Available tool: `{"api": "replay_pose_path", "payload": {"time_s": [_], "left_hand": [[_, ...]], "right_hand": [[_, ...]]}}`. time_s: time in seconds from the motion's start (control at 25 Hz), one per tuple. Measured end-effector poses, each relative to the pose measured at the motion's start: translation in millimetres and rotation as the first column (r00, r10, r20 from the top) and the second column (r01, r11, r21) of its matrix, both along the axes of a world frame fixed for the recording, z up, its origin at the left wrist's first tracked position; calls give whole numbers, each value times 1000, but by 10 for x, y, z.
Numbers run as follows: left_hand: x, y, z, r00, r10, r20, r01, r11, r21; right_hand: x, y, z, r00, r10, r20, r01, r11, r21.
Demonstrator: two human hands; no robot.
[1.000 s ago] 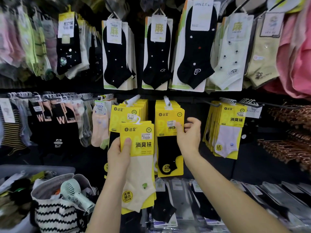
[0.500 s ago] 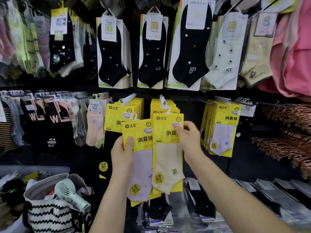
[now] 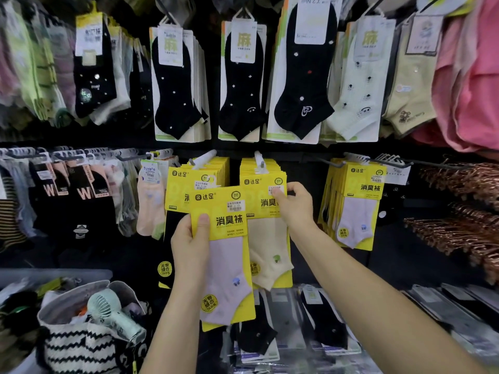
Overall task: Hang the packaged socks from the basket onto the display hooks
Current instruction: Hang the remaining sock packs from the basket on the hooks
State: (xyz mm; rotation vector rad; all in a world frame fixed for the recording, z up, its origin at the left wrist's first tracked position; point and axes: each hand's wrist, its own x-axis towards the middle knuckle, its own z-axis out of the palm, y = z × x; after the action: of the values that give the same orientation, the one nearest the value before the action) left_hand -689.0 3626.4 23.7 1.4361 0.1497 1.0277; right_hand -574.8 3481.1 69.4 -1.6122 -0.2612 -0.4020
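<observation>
Card-backed packs like these look light and fairly stiff at the yellow header, but soft and floppy lower down where the sock sits under glossy film. I would judge the header the place to take hold, close under the hanging hole. The left hand (image 3: 190, 247) grips there, thumb across the front of the lilac sock pack (image 3: 226, 265) and fingers curled behind its left edge, holding it upright in front of the rack. At about two o'clock from it the right hand (image 3: 295, 209) pinches the upper right corner of the cream sock pack (image 3: 270, 238), which lies flat against the front of the middle stack (image 3: 263, 171). Whether its loop is over the middle hook (image 3: 259, 159) I cannot tell, since the top is blurred. The two packs overlap, the lilac one in front. The film probably slips a little, so a pinch on card seems safer than one on sock. Room is tight: the left hook (image 3: 204, 159) at eleven o'clock is packed with yellow headers, another full stack (image 3: 356, 206) hangs at three o'clock, and copper hangers (image 3: 459, 211) bristle further right. Open space lies only toward the person, off the hook tips. The striped basket (image 3: 81, 346) sits at seven o'clock, with a pale green fan (image 3: 113, 311) lying on top.
</observation>
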Motion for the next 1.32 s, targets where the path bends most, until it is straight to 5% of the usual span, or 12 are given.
{"api": "replay_pose_path", "payload": {"time_s": [0.2, 0.36, 0.6, 0.84, 1.32], "left_hand": [[7, -218, -3, 995, -93, -34, 94, 995, 29], [57, -279, -14, 992, -119, -39, 120, 993, 22], [149, -408, -28, 983, -164, -78, 170, 983, 66], [205, -473, -35, 978, -181, -107, 184, 983, 17], [418, -539, -4, 990, 37, -136, -35, 999, 19]], "right_hand": [[1, -53, 27, 998, -31, -61, 22, 990, -140], [-185, -146, -108, 994, -78, 72, 82, 995, -53], [-442, -190, -332, 949, 299, 102, -283, 948, -149], [-269, -269, -65, 992, 86, 88, -81, 995, -53], [-125, -180, -153, 996, 55, 67, -46, 991, -127]]}}
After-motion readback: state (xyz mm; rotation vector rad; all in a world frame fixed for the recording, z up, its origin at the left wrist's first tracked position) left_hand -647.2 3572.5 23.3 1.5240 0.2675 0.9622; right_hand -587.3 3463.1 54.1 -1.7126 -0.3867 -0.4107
